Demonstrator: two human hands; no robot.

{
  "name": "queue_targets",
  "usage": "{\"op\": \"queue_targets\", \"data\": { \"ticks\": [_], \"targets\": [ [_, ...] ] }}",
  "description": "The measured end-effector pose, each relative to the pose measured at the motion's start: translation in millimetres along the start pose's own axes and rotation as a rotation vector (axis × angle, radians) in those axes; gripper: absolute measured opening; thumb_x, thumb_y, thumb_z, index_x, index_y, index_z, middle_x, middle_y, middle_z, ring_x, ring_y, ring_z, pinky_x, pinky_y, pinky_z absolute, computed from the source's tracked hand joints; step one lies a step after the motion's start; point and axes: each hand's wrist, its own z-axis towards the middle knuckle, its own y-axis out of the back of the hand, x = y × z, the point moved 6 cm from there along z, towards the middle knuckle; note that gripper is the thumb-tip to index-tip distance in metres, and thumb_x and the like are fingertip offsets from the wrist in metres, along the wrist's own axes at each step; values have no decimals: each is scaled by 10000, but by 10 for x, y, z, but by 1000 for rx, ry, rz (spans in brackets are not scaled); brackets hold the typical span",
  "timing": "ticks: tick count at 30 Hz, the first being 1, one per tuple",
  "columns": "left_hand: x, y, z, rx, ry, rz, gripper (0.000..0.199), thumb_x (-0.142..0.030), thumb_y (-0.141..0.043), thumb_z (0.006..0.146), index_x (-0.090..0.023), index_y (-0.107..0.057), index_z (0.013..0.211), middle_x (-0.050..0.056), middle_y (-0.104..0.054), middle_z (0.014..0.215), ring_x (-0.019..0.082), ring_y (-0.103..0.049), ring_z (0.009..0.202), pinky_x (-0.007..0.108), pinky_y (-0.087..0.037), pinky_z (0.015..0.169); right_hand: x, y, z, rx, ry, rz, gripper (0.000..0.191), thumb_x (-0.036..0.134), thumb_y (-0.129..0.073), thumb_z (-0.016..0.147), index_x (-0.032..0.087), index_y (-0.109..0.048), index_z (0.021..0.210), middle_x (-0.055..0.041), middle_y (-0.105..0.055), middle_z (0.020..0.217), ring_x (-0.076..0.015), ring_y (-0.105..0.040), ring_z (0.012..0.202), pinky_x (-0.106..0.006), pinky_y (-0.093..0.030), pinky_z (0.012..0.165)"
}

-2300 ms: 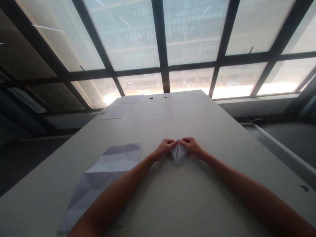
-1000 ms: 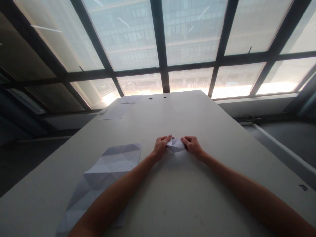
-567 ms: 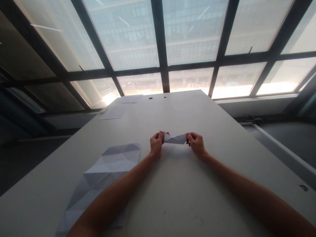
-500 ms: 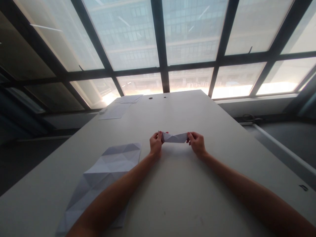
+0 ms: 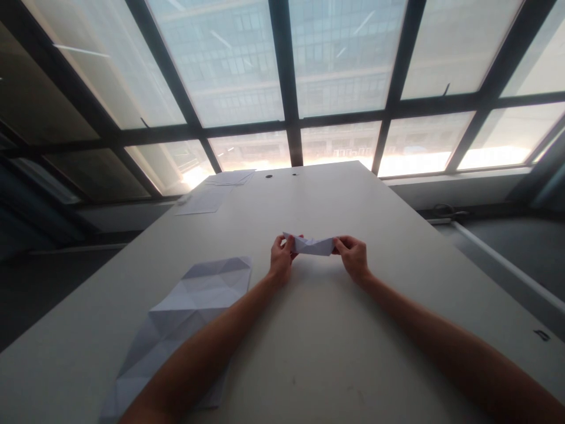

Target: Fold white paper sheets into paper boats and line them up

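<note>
Though its ends are hidden by the grip, a folded white paper spans the space between two hands.
The left hand and right hand each pinch one end over the white table; whether it touches the surface is hard to tell. The left forearm covers part of a creased sheet, and the flat papers farther off are too faint to read.
</note>
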Motion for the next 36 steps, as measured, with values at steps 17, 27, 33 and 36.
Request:
{"op": "queue_targets", "data": {
  "ticks": [17, 27, 33, 36],
  "targets": [
    [72, -7, 4, 57, 58, -40, 491, -330, -896, 626, -152, -637, 1003, 80, -724, 956, 199, -694, 865, 385, -533, 880, 43, -253, -120, 395, 6, -147, 313, 446, -728, 735, 151, -663, 817, -38, -689, 676, -177, -656, 608, -264, -485, 546],
    [73, -232, -174, 302, 74, 259, 394, -335, -889, 604, -106, -763, 898, 105, -759, 905, 236, -698, 772, 350, -537, 767, 97, -327, -185, 527, 85, -392, 434, 539, -614, 810, 153, -633, 613, 24, -525, 555, -112, -430, 543, -236, -293, 502],
    [102, -208, -171, 314, 142, 262, 359, -367, -865, 647, -95, -776, 864, 115, -756, 866, 230, -693, 731, 355, -543, 747, 114, -343, -209, 591, 47, -367, 402, 509, -617, 804, 159, -600, 608, 29, -475, 546, -113, -413, 546, -229, -281, 493],
    [92, -217, -178, 328, 141, 260, 348, -375, -856, 661, -95, -777, 852, 112, -754, 849, 216, -684, 710, 347, -540, 736, 94, -344, -206, 596, 30, -359, 423, 521, -589, 821, 160, -594, 602, 27, -467, 545, -111, -400, 536, -230, -275, 487]
  ]
}}
